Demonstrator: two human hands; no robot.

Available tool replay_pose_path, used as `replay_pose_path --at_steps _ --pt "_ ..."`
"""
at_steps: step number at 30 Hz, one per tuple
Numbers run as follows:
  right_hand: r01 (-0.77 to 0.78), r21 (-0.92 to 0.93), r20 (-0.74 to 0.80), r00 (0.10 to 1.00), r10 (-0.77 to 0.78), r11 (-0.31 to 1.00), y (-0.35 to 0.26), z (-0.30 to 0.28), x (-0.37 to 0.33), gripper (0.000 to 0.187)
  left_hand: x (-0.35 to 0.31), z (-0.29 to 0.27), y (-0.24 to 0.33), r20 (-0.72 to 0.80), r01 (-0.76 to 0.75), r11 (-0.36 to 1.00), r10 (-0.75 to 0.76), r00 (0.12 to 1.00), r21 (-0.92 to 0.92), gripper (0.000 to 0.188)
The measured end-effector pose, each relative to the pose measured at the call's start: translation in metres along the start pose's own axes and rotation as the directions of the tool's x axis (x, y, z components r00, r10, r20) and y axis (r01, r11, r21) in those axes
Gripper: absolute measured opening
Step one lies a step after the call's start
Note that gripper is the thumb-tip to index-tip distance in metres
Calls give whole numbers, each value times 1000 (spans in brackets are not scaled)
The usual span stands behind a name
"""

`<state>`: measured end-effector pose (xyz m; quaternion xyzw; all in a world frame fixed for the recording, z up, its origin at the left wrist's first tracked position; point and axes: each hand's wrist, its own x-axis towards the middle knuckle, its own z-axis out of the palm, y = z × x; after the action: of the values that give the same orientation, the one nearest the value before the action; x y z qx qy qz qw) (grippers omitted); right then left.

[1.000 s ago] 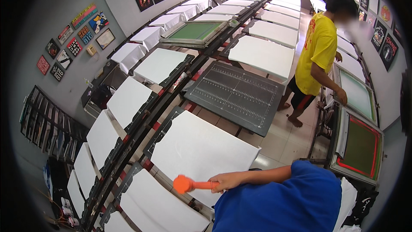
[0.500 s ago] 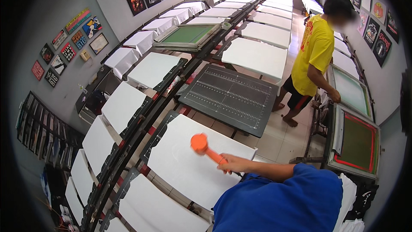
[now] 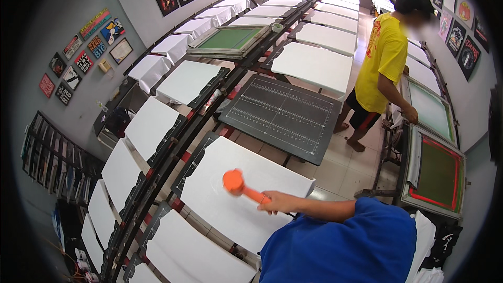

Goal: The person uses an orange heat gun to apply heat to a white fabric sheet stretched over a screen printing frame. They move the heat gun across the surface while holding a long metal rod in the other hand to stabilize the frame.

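My right hand is closed round the handle of an orange hair dryer. Its round head points away from my hand to the left, over a white cloth-covered board. A short piece of dark cord shows by my wrist. How high the dryer is above the board is hard to tell. The cloth's surface shows only faint marks near the dryer's head. My blue sleeve comes in from the lower right; my left hand is out of the picture.
Beyond the board lies a dark board with white ruled lines. Rows of white-covered boards run along a dark rail. A green framed screen rests farther back. At right, a person in yellow handles another framed screen.
My right hand has shifted slightly left, carrying the hair dryer's head left and a little nearer me. The other person has hardly moved.
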<state>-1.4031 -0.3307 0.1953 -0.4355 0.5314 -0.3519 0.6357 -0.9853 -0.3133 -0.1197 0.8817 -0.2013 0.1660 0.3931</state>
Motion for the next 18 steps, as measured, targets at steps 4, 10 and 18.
replay_pose_path --at_steps 4,10,18 --pt "-4 57 -185 983 14 998 -9 -22 -10 54 2 -2 -6 8 -16 1000 16 1000 -3 65" --pt "-10 45 -72 997 13 999 10 -3 -7 51 4 -3 -10 17 -54 999 54 998 -7 65" --pt "20 -13 334 942 -14 1000 5 35 -12 58 13 -17 -35 -28 -72 997 72 997 22 64"
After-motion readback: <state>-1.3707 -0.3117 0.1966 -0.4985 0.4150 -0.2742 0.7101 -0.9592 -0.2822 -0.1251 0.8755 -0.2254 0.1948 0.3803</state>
